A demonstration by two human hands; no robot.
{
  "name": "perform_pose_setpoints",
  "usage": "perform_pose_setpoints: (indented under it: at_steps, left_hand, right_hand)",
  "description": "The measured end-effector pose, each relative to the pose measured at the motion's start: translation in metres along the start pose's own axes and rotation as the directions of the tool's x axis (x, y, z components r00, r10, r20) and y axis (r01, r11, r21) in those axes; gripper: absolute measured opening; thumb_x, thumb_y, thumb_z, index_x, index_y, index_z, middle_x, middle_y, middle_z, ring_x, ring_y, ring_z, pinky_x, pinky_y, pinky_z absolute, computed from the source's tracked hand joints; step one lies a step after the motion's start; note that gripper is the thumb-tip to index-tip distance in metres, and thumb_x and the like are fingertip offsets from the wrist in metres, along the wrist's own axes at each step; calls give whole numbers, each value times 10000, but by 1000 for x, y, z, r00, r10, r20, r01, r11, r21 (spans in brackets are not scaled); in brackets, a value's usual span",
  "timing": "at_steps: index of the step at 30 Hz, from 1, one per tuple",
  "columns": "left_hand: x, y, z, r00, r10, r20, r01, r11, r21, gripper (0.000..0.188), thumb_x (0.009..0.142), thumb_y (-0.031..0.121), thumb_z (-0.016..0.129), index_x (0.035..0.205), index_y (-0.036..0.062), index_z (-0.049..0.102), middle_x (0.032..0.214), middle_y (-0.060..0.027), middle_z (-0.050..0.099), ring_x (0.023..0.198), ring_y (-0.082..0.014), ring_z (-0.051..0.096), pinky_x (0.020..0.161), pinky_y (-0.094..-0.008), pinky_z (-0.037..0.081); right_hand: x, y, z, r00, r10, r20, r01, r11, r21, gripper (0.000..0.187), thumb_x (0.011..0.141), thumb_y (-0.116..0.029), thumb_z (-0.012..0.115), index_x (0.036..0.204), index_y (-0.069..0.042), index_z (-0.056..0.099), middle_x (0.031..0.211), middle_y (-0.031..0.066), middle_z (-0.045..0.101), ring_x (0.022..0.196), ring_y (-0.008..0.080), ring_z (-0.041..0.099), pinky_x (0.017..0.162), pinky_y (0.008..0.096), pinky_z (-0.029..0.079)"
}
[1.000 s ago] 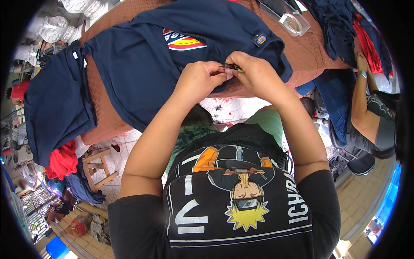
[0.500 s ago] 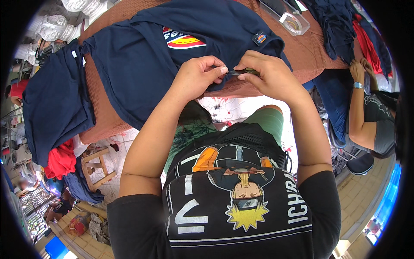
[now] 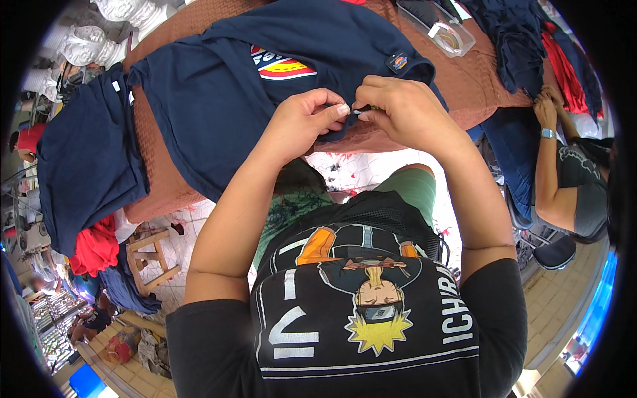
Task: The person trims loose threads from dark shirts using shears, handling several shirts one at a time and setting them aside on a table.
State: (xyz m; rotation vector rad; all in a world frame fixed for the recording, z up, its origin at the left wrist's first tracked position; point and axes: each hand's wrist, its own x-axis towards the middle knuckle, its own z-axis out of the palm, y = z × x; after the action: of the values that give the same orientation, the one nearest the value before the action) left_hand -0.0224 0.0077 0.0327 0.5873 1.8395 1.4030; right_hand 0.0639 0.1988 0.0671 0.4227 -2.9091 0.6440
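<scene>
Head cam: dk tool (image 3: 362,109) in R hand (image 3: 403,107) pts L, long axis ~crosswise.

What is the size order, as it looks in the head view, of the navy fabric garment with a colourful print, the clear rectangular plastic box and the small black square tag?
1. Navy fabric garment with a colourful print
2. Clear rectangular plastic box
3. Small black square tag

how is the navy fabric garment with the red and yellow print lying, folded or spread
Spread loosely: the navy fabric garment sprawls in creases across the brown textured cloth, its print facing up.
</scene>
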Motion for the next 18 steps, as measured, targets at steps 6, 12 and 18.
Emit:
perform_pose_setpoints:
  at_steps: [6, 12, 18]
  left_hand:
    - [-5, 5, -11, 997, -72, -13, 63, 937, -344, 217, 947, 296, 620, 1051, 106, 631, 986, -12, 664, 882, -112, 637, 798, -248, 500]
    - [-5, 2, -13, 998, -53, 19, 56, 890, -453, 226, 941, 311, 628, 1060, 118, 627, 986, -12, 664, 898, -117, 635, 820, -266, 505]
    - [-21, 17, -19, 950, 161, 268, -134, 984, -115, 262, 930, 302, 629, 919, 44, 672, 1103, -99, 668, 1100, -234, 604, 960, -377, 466]
  right_hand:
    - [-4, 7, -1, 988, 43, -148, -18, 986, 168, 194, 781, -155, 708, 952, -88, 646, 907, 63, 609, 860, 278, 614, 730, 389, 458]
    - [-5, 4, 3, 964, -85, -250, 103, 993, 63, 216, 771, -159, 716, 969, -89, 664, 939, 41, 618, 921, 242, 603, 812, 358, 420]
    - [-6, 2, -5, 970, -129, -205, 120, 991, -55, 212, 749, -140, 723, 944, -87, 661, 943, 48, 611, 929, 247, 605, 819, 365, 425]
